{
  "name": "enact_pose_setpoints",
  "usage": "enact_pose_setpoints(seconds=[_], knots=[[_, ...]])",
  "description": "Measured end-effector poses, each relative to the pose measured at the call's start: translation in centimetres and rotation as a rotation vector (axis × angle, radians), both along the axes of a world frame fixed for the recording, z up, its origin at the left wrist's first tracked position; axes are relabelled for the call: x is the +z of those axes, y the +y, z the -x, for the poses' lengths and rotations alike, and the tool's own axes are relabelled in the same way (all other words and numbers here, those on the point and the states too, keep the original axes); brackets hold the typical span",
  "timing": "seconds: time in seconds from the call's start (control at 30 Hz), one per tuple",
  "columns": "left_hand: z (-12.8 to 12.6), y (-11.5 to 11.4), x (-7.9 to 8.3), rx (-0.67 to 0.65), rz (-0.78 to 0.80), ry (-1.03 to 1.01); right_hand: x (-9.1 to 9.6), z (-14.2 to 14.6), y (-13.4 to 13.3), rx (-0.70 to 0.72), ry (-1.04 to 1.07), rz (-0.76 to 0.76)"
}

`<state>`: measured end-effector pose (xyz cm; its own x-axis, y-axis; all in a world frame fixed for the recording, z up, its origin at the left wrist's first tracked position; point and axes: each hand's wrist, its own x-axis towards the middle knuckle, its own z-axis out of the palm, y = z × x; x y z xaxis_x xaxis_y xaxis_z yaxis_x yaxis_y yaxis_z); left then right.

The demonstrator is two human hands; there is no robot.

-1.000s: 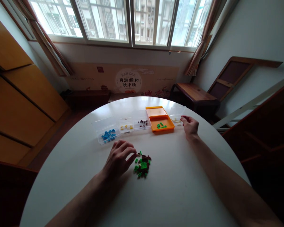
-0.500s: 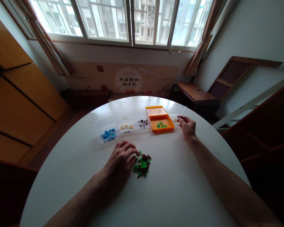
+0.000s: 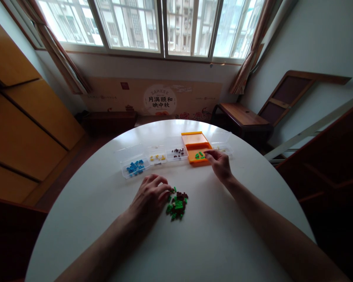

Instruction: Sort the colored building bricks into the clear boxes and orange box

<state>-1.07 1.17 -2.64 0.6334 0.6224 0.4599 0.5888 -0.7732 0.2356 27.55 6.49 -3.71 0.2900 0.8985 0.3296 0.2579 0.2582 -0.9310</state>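
A small pile of green and dark brown toy bricks [image 3: 179, 205] lies on the white table. At its left edge rests my left hand [image 3: 152, 192], fingers loosely bent and apart, the index fingertip against the nearest bricks. My right hand [image 3: 220, 163] is over the right side of an open orange box [image 3: 194, 161], thumb and index finger pinched together. Whatever is between those fingertips, if anything, is hidden. Several green bricks [image 3: 199, 155] lie inside the orange box, just left of the fingertips.
Left of the orange box stand open clear boxes with dark bricks [image 3: 179, 152], yellow bricks [image 3: 158, 158] and blue bricks [image 3: 135, 167]. A clear box with pale bricks [image 3: 220, 149] sits to its right, partly behind my right hand. The round table [image 3: 100, 196] curves away towards the window.
My right hand has moved left, from the clear box with pale bricks to the orange box. My left hand has stayed beside the pile.
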Motion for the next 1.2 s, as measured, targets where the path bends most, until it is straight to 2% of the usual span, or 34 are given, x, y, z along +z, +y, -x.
enact_pose_setpoints(seconds=[0.27,0.57,0.73,0.93,1.2], knots=[[-0.2,-0.1,0.4,-0.005,-0.007,0.011,0.5,2.7,-1.8,0.217,-0.069,0.024],[-0.5,-0.2,0.9,0.004,-0.114,-0.068,1.5,5.4,-4.3,0.587,-0.223,0.120],[-0.8,-0.4,1.1,0.037,-0.167,-0.128,1.7,6.4,-5.3,0.780,-0.196,0.204],[-0.9,-0.5,1.2,0.028,-0.197,-0.157,1.3,6.9,-5.5,0.781,-0.124,0.216],[-1.0,-0.4,1.1,0.017,-0.229,-0.174,1.1,7.1,-5.5,0.710,-0.168,0.144]])
